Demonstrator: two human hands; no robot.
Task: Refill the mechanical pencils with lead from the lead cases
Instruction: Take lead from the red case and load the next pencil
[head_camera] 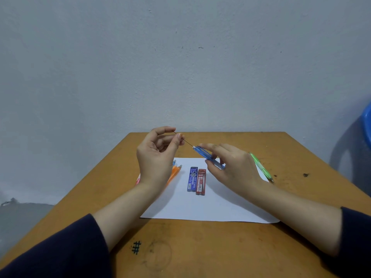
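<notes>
- Lead (188, 143), one thin dark stick, is pinched between the thumb and forefinger of our left hand (158, 157), just above the middle of the frame. The hand's other fingers curl loosely behind.
- Our right hand (232, 165) holds the blue mechanical pencil (203, 153) at the centre, with the thumb under the barrel and the fingers laid over it. The barrel slants up toward the left.
- The stick's lower end meets the pencil's raised end; we cannot tell whether it sits inside.
- Both hands are raised above the white sheet of paper (210, 209), which lies on the wooden table (200, 247) in the lower half of the frame.
- On the paper, just below our hands, two cases lie flat side by side and touching: the blue lead case (192, 179) on the left and the red lead case (201, 181) on the right.
- We see orange pencils (175, 172) at the paper's left edge, mostly hidden behind our left wrist. A sliver of something pink (138, 180) shows further left.
- A green pencil (261, 165) lies on the table at the paper's right edge, with one end hidden behind our right hand.
- Dark sleeves (60, 247) cover our forearms in the lower corners.
- A hash mark (136, 247) is inked on the table, lower left of centre.
- A pale grey wall (180, 57) fills the upper half, and part of a blue chair (367, 127) shows at the right edge.
</notes>
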